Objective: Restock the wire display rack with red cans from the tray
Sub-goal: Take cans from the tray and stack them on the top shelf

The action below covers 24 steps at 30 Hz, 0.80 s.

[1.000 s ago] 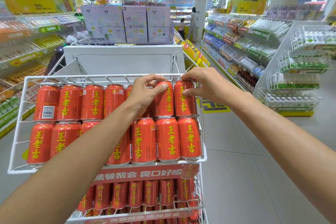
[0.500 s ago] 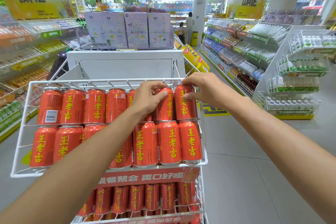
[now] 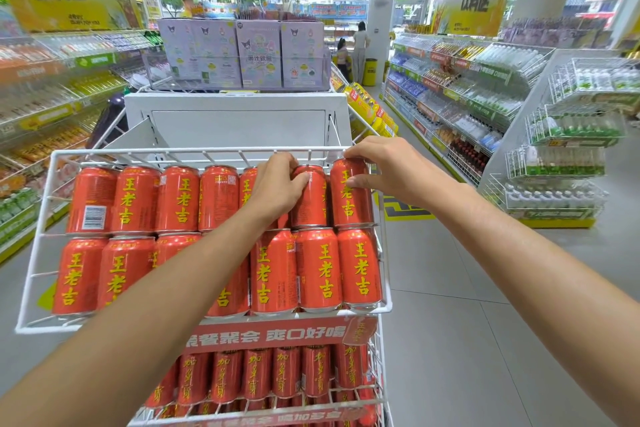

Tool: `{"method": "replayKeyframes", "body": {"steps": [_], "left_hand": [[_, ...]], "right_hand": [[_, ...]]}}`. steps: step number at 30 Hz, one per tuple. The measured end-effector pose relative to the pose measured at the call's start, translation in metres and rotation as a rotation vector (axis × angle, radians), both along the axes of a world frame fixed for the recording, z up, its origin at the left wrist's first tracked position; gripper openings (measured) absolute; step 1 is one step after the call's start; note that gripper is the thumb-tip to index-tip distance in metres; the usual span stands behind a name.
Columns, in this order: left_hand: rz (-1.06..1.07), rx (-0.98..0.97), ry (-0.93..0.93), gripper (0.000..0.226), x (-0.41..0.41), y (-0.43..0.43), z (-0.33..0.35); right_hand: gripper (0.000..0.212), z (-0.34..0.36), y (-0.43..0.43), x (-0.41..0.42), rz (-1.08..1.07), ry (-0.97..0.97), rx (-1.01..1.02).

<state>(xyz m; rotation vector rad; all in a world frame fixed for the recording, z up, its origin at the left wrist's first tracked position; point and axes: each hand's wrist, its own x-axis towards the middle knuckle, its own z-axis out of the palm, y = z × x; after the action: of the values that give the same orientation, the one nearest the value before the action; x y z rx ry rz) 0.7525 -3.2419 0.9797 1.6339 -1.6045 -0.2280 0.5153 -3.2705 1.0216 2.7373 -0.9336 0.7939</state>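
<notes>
Head view: my left hand (image 3: 277, 189) and right hand (image 3: 391, 168) each grip a back-row can (image 3: 351, 198) (both tilted); a slip could topple neighbours.

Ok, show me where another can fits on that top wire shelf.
Only a bare strip along the left wire wall of the top shelf, beside the leftmost cans. Elsewhere both rows sit packed, tightest at back right, where the left hand holds the second-last can and the right hand the end can.
</notes>
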Motion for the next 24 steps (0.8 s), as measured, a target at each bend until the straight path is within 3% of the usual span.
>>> {"method": "replayKeyframes", "body": {"steps": [13, 18, 24], "left_hand": [[-0.094, 0.15, -0.213, 0.041, 0.006, 0.022, 0.025], [-0.16, 0.169, -0.238, 0.058, 0.013, 0.053, 0.046], [-0.191, 0.251, -0.475, 0.061, 0.028, 0.1, 0.061]], "right_hand": [[0.049, 0.015, 0.014, 0.007, -0.092, 0.117, 0.051], [0.047, 0.024, 0.035, 0.014, -0.208, 0.249, 0.004], [0.055, 0.029, 0.082, 0.022, -0.328, 0.289, 0.014]]}}
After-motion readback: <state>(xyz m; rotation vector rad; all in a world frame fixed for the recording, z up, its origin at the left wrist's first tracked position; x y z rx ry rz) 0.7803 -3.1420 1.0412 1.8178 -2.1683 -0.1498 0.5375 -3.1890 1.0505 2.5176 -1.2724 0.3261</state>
